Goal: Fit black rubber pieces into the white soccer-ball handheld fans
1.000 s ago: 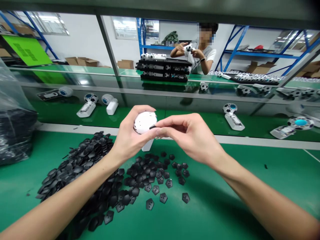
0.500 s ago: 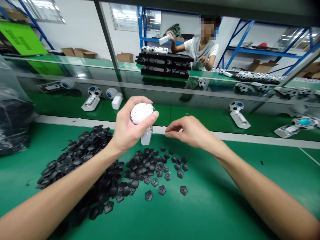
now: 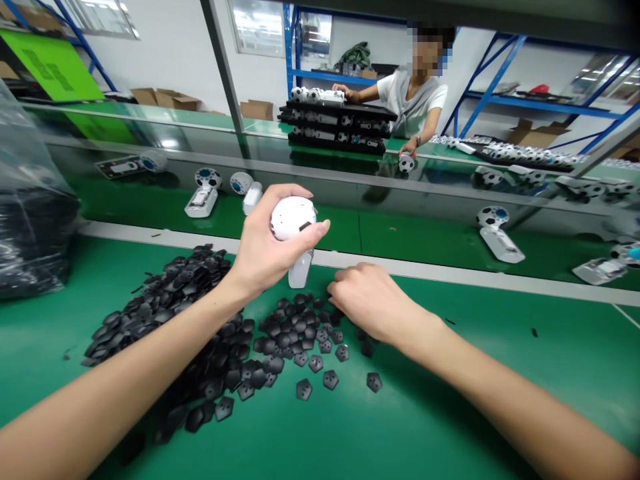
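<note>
My left hand (image 3: 267, 243) is wrapped round a white ball-shaped part (image 3: 293, 217), which has a dark slot near my thumb. From its underside a white stem (image 3: 301, 269) hangs down. My right hand (image 3: 363, 297) is low over the right edge of a small group of black pentagon pieces (image 3: 295, 327); its fingers are curled and point down, and their tips are hidden behind the hand. A much larger heap of black pieces (image 3: 175, 300) lies to the left, partly behind my left forearm. Several single pentagons lie in front of the small group.
Beyond a white ledge (image 3: 415, 268), a green conveyor (image 3: 385, 237) carries several white units with football-patterned heads (image 3: 207, 177). A plastic bag (image 3: 30, 233) of black pieces stands at the left. Across the line, a person (image 3: 413, 100) touches stacked black trays (image 3: 340, 127) and a ball.
My right hand has come down from the ledge to the small group of pentagons. My left hand still holds the ball, now showing a dark slot. The person opposite has lowered both hands.
</note>
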The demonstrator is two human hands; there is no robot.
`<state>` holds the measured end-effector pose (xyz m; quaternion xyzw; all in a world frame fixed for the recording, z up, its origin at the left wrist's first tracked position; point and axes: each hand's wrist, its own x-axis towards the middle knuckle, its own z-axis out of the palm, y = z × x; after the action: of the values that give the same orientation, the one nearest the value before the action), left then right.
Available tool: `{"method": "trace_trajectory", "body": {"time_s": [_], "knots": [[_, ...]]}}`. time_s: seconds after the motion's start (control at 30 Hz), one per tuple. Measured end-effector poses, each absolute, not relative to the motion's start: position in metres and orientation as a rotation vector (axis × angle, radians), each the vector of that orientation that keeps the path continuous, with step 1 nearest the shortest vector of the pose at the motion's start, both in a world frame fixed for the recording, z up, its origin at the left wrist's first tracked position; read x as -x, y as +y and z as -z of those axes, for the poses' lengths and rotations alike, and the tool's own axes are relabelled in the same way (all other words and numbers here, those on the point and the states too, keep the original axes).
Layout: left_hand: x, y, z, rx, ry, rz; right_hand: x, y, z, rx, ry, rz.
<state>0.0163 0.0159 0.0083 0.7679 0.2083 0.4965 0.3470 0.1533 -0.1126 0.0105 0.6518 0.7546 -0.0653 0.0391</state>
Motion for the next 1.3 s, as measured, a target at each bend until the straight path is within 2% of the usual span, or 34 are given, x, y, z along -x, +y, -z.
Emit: {"method": "trace_trajectory", "body": {"time_s": [0.2,0.33,0.4,0.47,0.57,0.67,0.77,0.93,1.03,1.13,1.3], "knots": [[-0.013,0.018,-0.008,-1.799,0.537,-1.263,-0.144,-0.113,-0.010,-2.052,2.285,0.193],[-0.011,0.026,-0.009,-1.474,0.498,-1.087,-0.166,-0.106,-0.014,-2.242,2.366,0.277],[-0.011,0.029,-0.012,-1.429,0.480,-0.993,-0.173,-0.104,-0.019,-2.509,2.574,0.602],[-0.012,0.029,-0.013,-1.451,0.451,-0.960,-0.173,-0.104,-0.024,-2.752,2.780,1.234],[-0.014,0.023,-0.011,-1.483,0.406,-1.013,-0.164,-0.105,-0.028,-2.750,2.804,2.147],[-0.014,0.015,-0.007,-1.516,0.349,-1.151,-0.154,-0.105,-0.029,-2.668,2.672,2.595],[-0.010,0.007,-0.005,-1.636,0.337,-1.312,-0.148,-0.108,-0.031,-2.627,2.704,2.649],[0.000,-0.010,-0.017,-1.899,0.339,-1.520,-0.139,-0.118,-0.040,-2.740,2.883,2.269],[0.004,-0.015,-0.022,-2.001,0.272,-1.566,-0.136,-0.125,-0.047,-2.717,2.846,2.187],[0.006,-0.013,-0.024,-2.086,0.203,-1.590,-0.135,-0.130,-0.052,-2.628,2.755,2.297],[0.007,-0.012,-0.028,-2.242,0.101,-1.644,-0.137,-0.131,-0.054,-2.476,2.453,2.696]]}}
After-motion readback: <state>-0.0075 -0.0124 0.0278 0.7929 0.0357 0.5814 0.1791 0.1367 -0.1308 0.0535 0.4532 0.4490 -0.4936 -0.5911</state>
